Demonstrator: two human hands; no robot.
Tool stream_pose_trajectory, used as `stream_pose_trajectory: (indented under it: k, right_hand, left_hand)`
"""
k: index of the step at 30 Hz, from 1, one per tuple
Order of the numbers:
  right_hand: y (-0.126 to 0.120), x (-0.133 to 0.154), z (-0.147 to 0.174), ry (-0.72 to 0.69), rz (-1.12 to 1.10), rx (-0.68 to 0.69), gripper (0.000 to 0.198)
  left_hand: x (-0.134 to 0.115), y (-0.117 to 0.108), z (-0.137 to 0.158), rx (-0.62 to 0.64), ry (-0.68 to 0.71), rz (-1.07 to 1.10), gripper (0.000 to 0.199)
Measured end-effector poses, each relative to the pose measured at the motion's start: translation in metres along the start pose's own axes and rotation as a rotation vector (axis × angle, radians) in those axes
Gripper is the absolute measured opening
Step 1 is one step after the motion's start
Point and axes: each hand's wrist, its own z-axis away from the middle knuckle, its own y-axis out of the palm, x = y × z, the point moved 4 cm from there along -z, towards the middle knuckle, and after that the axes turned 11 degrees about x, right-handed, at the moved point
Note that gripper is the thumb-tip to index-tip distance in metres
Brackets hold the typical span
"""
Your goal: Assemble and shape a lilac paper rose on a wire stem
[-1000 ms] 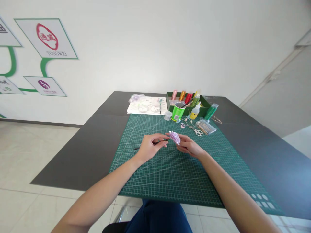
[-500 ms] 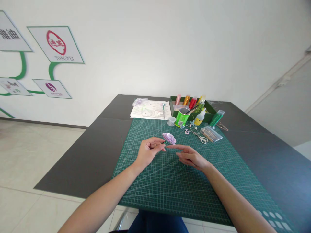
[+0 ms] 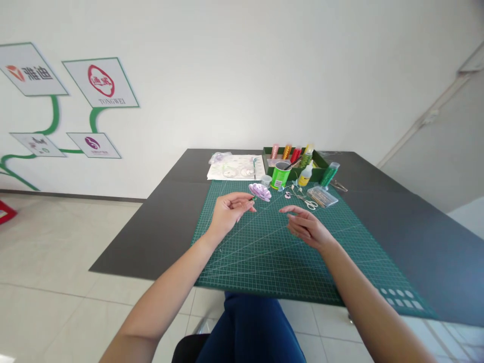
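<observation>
My left hand (image 3: 229,213) pinches the short green stem of a pale purple artificial flower (image 3: 260,191) between thumb and fingers. The bloom faces up, held above the cutting mat. To its right, my right hand (image 3: 305,224) hovers with the index finger stretched out and the other fingers loosely bent. A gap separates it from the flower, and nothing shows in its fingers. Beyond the hands lie white-handled scissors (image 3: 311,204) and thin wire stems with small blossoms (image 3: 293,190).
A green cutting mat (image 3: 264,262) covers much of the dark table (image 3: 151,232). At the back are white papers (image 3: 234,169), a green can (image 3: 280,176), a glue bottle (image 3: 305,174), a dark green box (image 3: 321,166) with coloured tubes, and a clear case (image 3: 322,197).
My right hand has drawn away from the flower to the right, its index fingertip no longer near the stem. The left hand still holds the flower. The whole view has shifted.
</observation>
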Motion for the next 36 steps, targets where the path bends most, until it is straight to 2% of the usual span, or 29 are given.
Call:
stream_pose_trajectory:
  k: [4, 8, 11, 14, 15, 17, 21, 24, 29, 32, 36]
  right_hand:
    - [0.010, 0.012, 0.022, -0.004, 0.238, -0.059, 0.043]
    - [0.018, 0.016, 0.044, 0.041, 0.538, -0.124, 0.056]
    - [0.030, 0.027, 0.065, 0.043, 0.884, -0.338, 0.054]
    - [0.064, 0.048, 0.093, -0.089, 1.128, -0.584, 0.047]
    - [0.080, 0.055, 0.102, -0.137, 1.130, -0.620, 0.045]
    - [0.116, 0.065, 0.118, -0.194, 1.026, -0.600, 0.041]
    - [0.184, 0.065, 0.132, -0.162, 0.638, -0.314, 0.048]
    - [0.222, 0.057, 0.136, -0.137, 0.422, -0.106, 0.059]
    - [0.254, 0.056, 0.143, -0.215, 0.261, 0.025, 0.062]
    - [0.261, 0.058, 0.154, -0.218, 0.253, -0.019, 0.065]
    - [0.266, 0.062, 0.172, -0.257, 0.354, -0.090, 0.053]
  left_hand:
    - [-0.033, 0.009, 0.018, 0.001, 0.024, -0.098, 0.031]
    - [-0.058, 0.026, 0.049, 0.014, 0.013, -0.171, 0.030]
    - [-0.071, 0.038, 0.077, 0.001, 0.008, -0.253, 0.028]
    - [-0.085, 0.049, 0.106, -0.018, 0.030, -0.334, 0.022]
    - [-0.090, 0.052, 0.115, -0.023, 0.037, -0.351, 0.021]
    - [-0.099, 0.059, 0.131, -0.036, 0.048, -0.372, 0.018]
    - [-0.117, 0.073, 0.159, -0.045, 0.072, -0.376, 0.014]
    - [-0.126, 0.083, 0.177, -0.031, 0.083, -0.372, 0.014]
    - [-0.137, 0.091, 0.201, -0.050, 0.079, -0.422, 0.016]
    - [-0.144, 0.094, 0.212, -0.068, 0.107, -0.443, 0.015]
    - [-0.147, 0.097, 0.224, -0.059, 0.135, -0.431, 0.014]
